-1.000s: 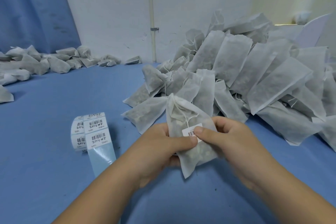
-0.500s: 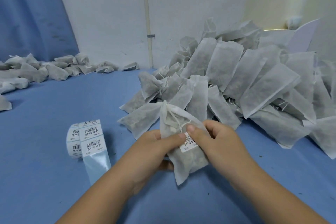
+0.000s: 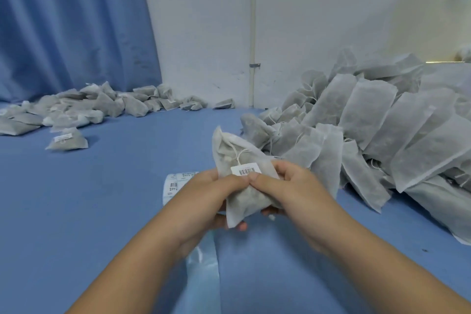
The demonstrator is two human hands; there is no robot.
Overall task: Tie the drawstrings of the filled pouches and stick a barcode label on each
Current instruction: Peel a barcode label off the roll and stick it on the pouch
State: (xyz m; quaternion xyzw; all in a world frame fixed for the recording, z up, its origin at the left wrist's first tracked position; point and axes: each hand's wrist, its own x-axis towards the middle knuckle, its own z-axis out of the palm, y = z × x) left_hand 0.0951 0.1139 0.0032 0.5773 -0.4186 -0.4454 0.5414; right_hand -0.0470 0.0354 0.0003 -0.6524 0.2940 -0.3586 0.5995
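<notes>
Both hands are gripping one filled white non-woven drawstring pouch [image 3: 240, 200], holding it above the blue tabletop [image 3: 102, 211], mouth tilting up-left.
Left hand [image 3: 209, 196]: thumb pressing on the front face, fingers curling round behind.
Right hand [image 3: 290, 186]: doing the same, its thumb tip meeting the left one at the lower edge of the small white barcode label [image 3: 246, 169].
Thin white drawstring [image 3: 239, 154] is looking cinched and knotted just above the label.

My read: the label press-down is finishing on this pouch.

Risks:
- Thumbs are covering only the bottom edge, so the top corners may be sitting unbonded on the fibrous fabric and peeling later.
- Fill is bulging the face, so the label could be creasing across the bars and scanning badly.
- String tail is lying just beside the label. Trapped under it, it would be lifting an edge.
- Knot tightness: can't tell.
- White roll of barcode labels [image 3: 174, 185] and its glossy backing strip [image 3: 204, 275] are lying under the left forearm, so a wrist drag could be unrolling them.
- Heap of grey-white filled pouches [image 3: 369, 122] at right, scattered pouches [image 3: 76, 109] at far left. Dropping this one in the wrong group is the sorting error.
</notes>
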